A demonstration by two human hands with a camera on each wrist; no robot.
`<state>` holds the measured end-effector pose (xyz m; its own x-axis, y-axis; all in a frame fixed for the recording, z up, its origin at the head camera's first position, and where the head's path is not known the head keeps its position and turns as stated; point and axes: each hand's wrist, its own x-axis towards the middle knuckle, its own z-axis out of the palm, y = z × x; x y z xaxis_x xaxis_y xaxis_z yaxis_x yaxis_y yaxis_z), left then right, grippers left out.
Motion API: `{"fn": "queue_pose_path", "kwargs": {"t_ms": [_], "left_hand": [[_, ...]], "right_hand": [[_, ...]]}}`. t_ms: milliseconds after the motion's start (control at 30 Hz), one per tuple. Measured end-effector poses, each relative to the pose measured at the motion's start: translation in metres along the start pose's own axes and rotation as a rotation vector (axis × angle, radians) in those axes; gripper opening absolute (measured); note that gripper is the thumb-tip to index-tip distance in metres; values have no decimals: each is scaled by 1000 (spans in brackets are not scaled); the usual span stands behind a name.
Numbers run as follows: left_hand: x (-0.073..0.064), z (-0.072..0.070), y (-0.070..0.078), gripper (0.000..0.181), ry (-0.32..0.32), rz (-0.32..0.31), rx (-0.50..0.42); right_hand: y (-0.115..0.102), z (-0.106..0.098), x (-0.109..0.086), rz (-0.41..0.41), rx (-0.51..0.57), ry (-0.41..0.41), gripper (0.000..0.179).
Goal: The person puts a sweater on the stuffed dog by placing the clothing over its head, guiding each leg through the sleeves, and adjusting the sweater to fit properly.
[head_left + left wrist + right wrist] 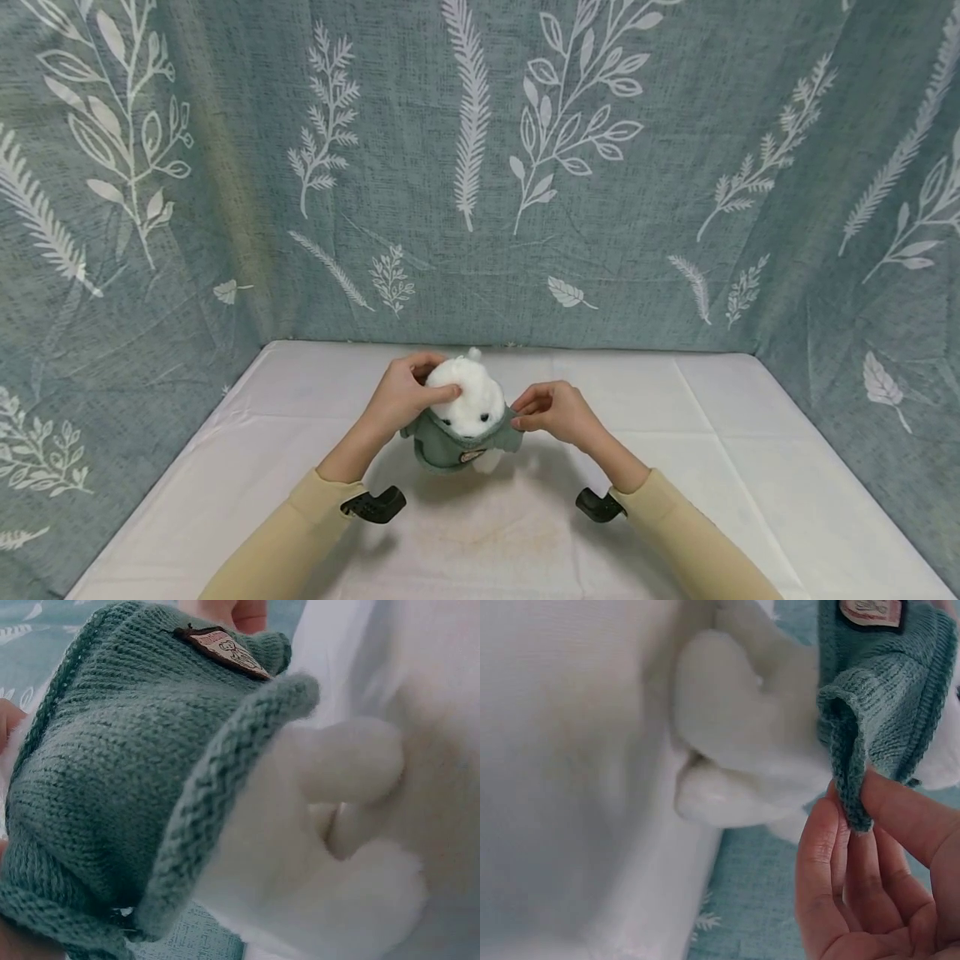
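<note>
A white plush toy [467,392] with small dark eyes wears a green knitted sweater [442,447] over the table. My left hand [397,396] grips the toy's head from the left, thumb across its front and fingers behind. On the other side, my right hand [558,412] pinches the sweater's sleeve [847,754] at its edge between thumb and fingers. The sleeve's opening shows in the right wrist view, with no paw sticking out. White legs [349,761] hang below the rolled hem in the left wrist view. A dark-edged label [225,651] sits on the sweater's front.
A white cloth covers the table [660,500], with a faint brownish stain in front of the toy. Blue-green curtains [420,167] with white leaf prints stand behind and along both sides. Black straps [378,505] sit under both wrists.
</note>
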<state>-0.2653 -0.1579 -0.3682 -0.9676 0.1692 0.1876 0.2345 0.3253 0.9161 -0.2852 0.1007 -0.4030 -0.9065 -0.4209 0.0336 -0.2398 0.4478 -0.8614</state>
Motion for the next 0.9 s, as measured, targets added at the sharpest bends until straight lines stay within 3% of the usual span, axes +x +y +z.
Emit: {"fn": "queue_pose_path", "kwargs": {"t_ms": [300,533,733,900], "left_hand": [[1,0,-1,41,-5,-1,7],[1,0,-1,40,-10,2,2],[-1,0,1,43,-29,-1,-19],[-3,-2,0,46,-62,19,-39]], "right_hand": [[4,12,4,64,7,8,13],[4,21,6,58,-15,41,13],[-2,15,5,-3,-27,65,15],[-21,6,5,-132,90,110,27]]}}
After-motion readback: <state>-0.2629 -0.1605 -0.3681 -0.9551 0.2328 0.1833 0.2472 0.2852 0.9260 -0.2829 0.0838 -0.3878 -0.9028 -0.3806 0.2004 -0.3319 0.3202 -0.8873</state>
